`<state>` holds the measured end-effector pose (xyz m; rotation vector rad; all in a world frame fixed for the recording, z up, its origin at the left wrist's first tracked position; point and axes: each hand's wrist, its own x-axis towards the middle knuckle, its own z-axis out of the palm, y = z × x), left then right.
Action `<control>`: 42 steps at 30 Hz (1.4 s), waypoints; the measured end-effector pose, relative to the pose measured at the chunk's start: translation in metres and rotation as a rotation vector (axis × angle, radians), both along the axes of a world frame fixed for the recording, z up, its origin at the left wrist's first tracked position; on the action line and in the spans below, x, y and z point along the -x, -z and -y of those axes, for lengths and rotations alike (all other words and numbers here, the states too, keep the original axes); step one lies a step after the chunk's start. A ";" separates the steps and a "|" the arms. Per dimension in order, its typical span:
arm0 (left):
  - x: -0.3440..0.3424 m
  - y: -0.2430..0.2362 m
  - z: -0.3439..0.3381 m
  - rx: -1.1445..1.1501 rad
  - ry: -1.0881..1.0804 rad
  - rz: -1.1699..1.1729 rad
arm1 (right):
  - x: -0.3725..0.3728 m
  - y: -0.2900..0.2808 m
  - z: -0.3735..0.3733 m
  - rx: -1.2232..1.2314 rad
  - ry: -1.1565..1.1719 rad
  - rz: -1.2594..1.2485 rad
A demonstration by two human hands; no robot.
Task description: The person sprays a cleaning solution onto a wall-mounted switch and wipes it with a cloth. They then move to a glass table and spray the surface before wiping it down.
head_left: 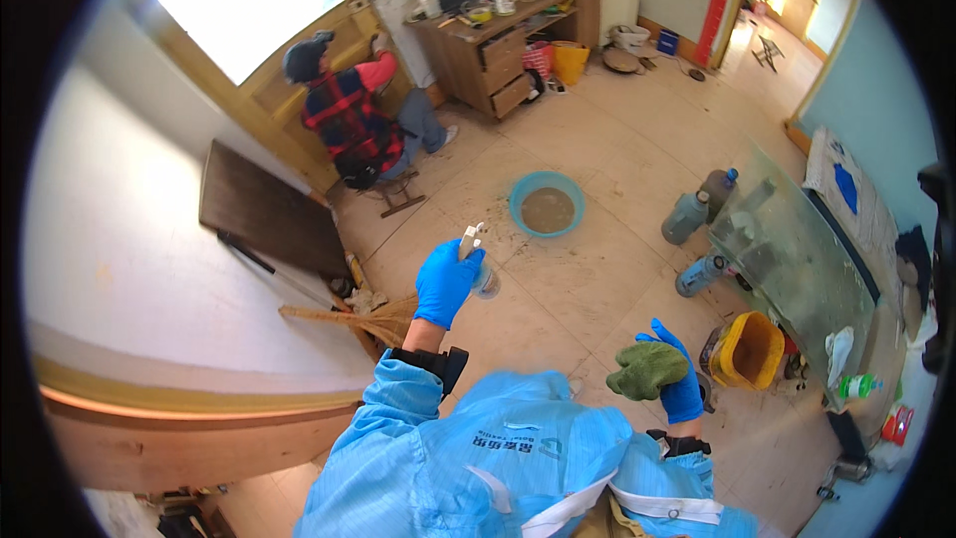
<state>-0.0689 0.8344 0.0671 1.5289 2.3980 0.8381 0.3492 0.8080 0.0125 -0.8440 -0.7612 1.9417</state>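
Observation:
My left hand (pixel 444 284), in a blue glove, is raised in the middle of the view, closed on a spray bottle (pixel 485 281) with a white trigger head and a clear body. My right hand (pixel 680 397), also blue-gloved, grips a bunched olive-green cloth (pixel 642 371) at lower right, some fingers extended behind it. Just right of that hand stands a yellow bucket (pixel 771 349). Beyond my hands, a light-blue basin (pixel 517 201) of murky water sits on the tiled floor. A straw broom (pixel 388 319) lies behind my left forearm.
Another person (pixel 339 120) sits on a low stool at a yellow door. A desk (pixel 503 70) stands at the back. A glass panel (pixel 787 269) leans at right beside several bottles (pixel 685 217). A dark board (pixel 264 209) leans at left, above a wooden edge (pixel 189 438). A doorway opens at upper right.

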 end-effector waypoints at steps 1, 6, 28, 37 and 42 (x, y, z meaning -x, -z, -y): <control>0.014 0.001 0.021 -0.034 -0.014 0.050 | 0.018 -0.003 0.001 -0.006 -0.045 -0.015; 0.084 0.007 0.142 -0.117 -0.112 0.154 | 0.117 -0.007 0.031 -0.010 -0.313 -0.035; 0.131 -0.147 0.663 -0.960 -1.032 0.593 | 0.559 -0.066 0.393 -0.070 -2.070 -0.080; 0.079 -0.125 0.729 -1.024 -1.423 0.467 | 0.600 -0.007 0.480 0.444 -2.260 -0.084; 0.062 -0.093 0.754 -1.061 -1.212 0.343 | 0.623 0.016 0.516 0.591 -2.324 -0.051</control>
